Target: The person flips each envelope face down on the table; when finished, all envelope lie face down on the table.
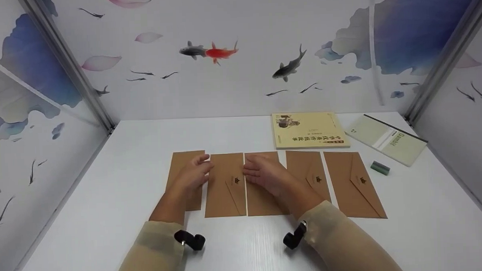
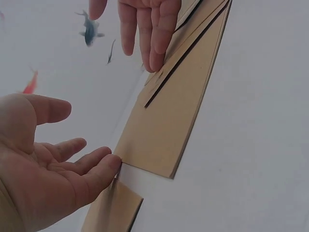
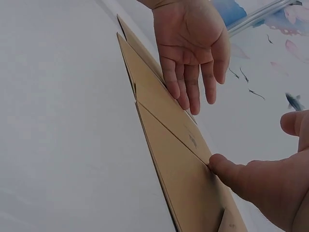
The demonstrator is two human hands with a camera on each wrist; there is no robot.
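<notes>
Several brown paper envelopes lie in a row across the white table. My left hand [image 1: 191, 175] is over the right part of the leftmost envelope [image 1: 194, 202], its fingertips at the left edge of the second envelope [image 1: 223, 192]. Over the third envelope [image 1: 263, 205] is my right hand [image 1: 268, 175], fingertips near the second envelope's right edge. Both palms face each other with relaxed fingers, gripping nothing. A slanted flap and small crown print show on the second envelope. In the left wrist view, the fingertips of the left hand [image 2: 63, 179] meet the envelope's corner.
Farther right lie the fourth envelope [image 1: 300, 161] and fifth envelope [image 1: 357, 199], slanted flaps showing. Behind them are a yellow book [image 1: 311, 131], a pale green notebook [image 1: 389, 140] and a small green object [image 1: 380, 168]. Printed panels [image 1: 231, 91] enclose the table at back and sides.
</notes>
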